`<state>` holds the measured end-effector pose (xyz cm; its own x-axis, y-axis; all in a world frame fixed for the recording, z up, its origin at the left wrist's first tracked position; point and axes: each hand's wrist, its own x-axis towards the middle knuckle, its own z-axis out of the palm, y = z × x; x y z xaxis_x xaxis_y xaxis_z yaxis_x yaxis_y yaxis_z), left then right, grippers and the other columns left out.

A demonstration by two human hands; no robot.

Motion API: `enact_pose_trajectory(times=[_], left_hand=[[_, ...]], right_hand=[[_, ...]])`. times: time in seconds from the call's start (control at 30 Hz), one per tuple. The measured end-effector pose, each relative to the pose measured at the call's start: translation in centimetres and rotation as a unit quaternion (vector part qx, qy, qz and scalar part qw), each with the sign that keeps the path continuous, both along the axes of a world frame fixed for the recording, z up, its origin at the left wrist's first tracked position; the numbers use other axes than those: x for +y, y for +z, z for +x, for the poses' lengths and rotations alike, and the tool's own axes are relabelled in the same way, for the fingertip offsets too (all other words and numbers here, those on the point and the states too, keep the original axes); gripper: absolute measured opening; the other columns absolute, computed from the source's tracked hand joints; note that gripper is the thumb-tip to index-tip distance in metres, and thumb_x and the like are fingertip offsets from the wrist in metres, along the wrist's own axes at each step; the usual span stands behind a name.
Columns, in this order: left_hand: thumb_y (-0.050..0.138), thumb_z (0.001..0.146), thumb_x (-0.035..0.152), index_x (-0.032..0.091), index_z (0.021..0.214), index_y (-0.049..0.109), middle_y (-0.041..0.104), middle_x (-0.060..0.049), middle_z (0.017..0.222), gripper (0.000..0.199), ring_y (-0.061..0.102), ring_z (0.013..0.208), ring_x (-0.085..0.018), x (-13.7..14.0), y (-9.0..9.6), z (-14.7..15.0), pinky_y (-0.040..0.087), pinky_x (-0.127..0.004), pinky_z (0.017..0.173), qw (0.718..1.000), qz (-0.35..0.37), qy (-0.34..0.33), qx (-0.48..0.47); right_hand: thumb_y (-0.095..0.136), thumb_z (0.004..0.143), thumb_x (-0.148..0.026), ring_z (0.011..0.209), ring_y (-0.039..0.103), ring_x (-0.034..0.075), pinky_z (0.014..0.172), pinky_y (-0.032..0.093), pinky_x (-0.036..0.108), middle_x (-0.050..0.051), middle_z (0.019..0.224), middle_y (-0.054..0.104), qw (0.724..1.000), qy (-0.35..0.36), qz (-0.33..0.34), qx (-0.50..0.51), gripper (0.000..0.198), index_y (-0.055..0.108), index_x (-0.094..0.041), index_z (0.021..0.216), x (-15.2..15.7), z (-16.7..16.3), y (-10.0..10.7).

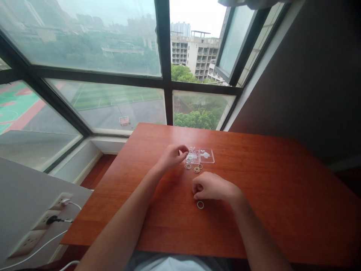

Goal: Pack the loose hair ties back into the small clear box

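Note:
My left hand (172,156) reaches to the left edge of a small clear plastic plate (203,155) on the red-brown table (267,188); its fingertips are pinched together there, and what they hold is too small to tell. Three small brass-coloured rings (194,167) lie just in front of the plate. My right hand (210,186) rests on the table as a loose fist, nearer to me. A single pale ring (200,204) lies right below that hand, apart from it.
Large windows (113,75) stand beyond the table's far edge, with one pane swung open at the upper right. A dark wall (310,82) borders the right side. Wall sockets with white cables (53,218) sit at the lower left, beside the table's left edge.

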<state>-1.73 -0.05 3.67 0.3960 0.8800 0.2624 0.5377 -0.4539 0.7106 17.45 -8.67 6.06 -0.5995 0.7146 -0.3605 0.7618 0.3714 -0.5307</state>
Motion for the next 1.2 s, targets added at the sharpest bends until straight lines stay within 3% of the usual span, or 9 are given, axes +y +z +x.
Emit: enact_pose_trajectory(times=[0.1,0.33,0.43,0.57,0.63,0.97,1.07,1.2], left_hand=[[0.057,0.081,0.022,0.015,0.083,0.070,0.069,-0.002,0.076,0.015,0.050,0.057,-0.009,0.0,-0.1,0.0,0.038,-0.020,0.054,1.000,-0.001,0.000,0.002],[0.057,0.081,0.021,0.015,0.083,0.071,0.069,-0.002,0.075,0.015,0.051,0.057,-0.009,-0.1,0.1,0.1,0.037,-0.019,0.053,1.000,-0.004,-0.002,0.000],[0.057,0.081,0.020,0.014,0.083,0.071,0.069,-0.002,0.075,0.015,0.051,0.057,-0.009,-0.2,0.2,0.1,0.038,-0.019,0.053,1.000,-0.003,-0.003,0.002],[0.057,0.080,0.020,0.014,0.083,0.070,0.069,-0.003,0.075,0.015,0.051,0.057,-0.009,-0.2,0.2,0.1,0.038,-0.019,0.053,1.000,-0.004,-0.006,0.002],[0.057,0.080,0.020,0.014,0.083,0.070,0.069,-0.003,0.075,0.015,0.051,0.058,-0.009,-0.2,0.2,0.2,0.038,-0.019,0.054,1.000,-0.004,-0.008,0.002],[0.057,0.081,0.023,0.014,0.083,0.070,0.067,-0.002,0.072,0.016,0.051,0.058,-0.009,-0.2,-0.1,0.1,0.038,-0.019,0.054,1.000,-0.013,-0.015,-0.008],[0.056,0.083,0.027,0.014,0.082,0.069,0.066,-0.001,0.070,0.018,0.051,0.058,-0.009,-0.4,0.1,0.4,0.038,-0.019,0.054,1.000,-0.018,-0.020,-0.004],[0.055,0.085,0.031,0.014,0.079,0.068,0.063,0.001,0.065,0.022,0.049,0.055,-0.009,-1.0,0.3,1.1,0.037,-0.019,0.053,0.998,-0.042,-0.043,0.004]], right_hand=[[0.075,0.064,-0.034,0.061,0.051,0.008,0.049,0.028,0.019,-0.007,0.071,0.063,0.999,0.020,-0.033,0.001,0.019,0.069,-0.023,0.078,-0.2,0.2,0.2],[0.072,0.066,-0.022,0.068,0.056,0.011,0.053,0.029,0.021,-0.004,0.076,0.067,0.997,0.007,-0.006,-0.080,0.014,0.071,-0.025,0.079,-0.4,0.0,0.5],[0.067,0.075,-0.026,0.070,0.058,0.013,0.055,0.030,0.022,-0.002,0.079,0.069,0.993,-0.038,0.037,-0.101,0.006,0.071,-0.025,0.079,0.1,-0.2,0.3],[0.057,0.085,-0.025,0.081,0.062,0.016,0.063,0.034,0.024,0.001,0.090,0.070,0.979,-0.094,0.158,-0.091,0.012,0.069,-0.024,0.086,1.0,-0.8,-0.6],[0.053,0.088,-0.025,0.084,0.063,0.017,0.064,0.035,0.025,0.003,0.091,0.070,0.971,-0.109,0.188,-0.099,0.015,0.067,-0.023,0.088,1.3,-1.2,-1.1],[0.058,0.083,-0.026,0.076,0.061,0.015,0.060,0.032,0.024,0.001,0.086,0.070,0.973,-0.117,0.194,-0.043,0.010,0.067,-0.022,0.082,1.8,-1.1,-2.8],[0.058,0.083,-0.030,0.073,0.058,0.014,0.061,0.032,0.023,0.001,0.082,0.068,0.963,-0.174,0.205,0.001,0.013,0.068,-0.022,0.085,2.4,-0.4,-3.0],[0.054,0.086,-0.032,0.066,0.054,0.013,0.062,0.035,0.022,-0.001,0.069,0.061,0.917,-0.297,0.252,0.085,0.017,0.067,-0.021,0.086,3.1,0.5,-3.6]])
